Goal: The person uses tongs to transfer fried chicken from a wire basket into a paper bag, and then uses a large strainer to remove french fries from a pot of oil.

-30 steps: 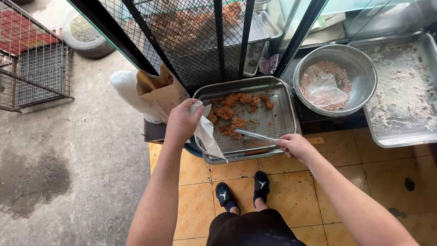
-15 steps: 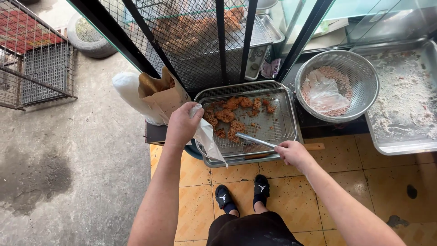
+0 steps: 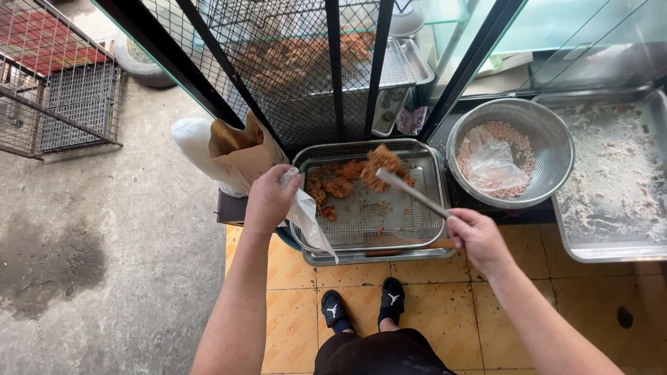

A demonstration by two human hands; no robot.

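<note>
Right hand closed around the near end of metal tongs, grip pressed together on the handles; far end of the tongs pinching a piece of fried chicken lifted above the wire rack of the metal tray. More fried pieces lying on the rack at the tray's far left, crumbs scattered over the mesh. Left hand curled shut on the edge of a brown paper bag together with a white plastic bag, both held open just beside the tray's left rim, a loose tail of white plastic hanging down from the fist across the tray's near-left corner. Right of the tray, a round mesh strainer bowl with a clear plastic bag lying on pale crumbly stuff inside. Farther right, a large flat metal pan dusted with white flour, touching the strainer's edge. Behind the tray, a black-framed cabinet with wire mesh, more browned food dimly visible behind it. Below, yellow tiled floor with two feet in black slippers. At left, grey concrete ground, a wire cage at the far upper left
</note>
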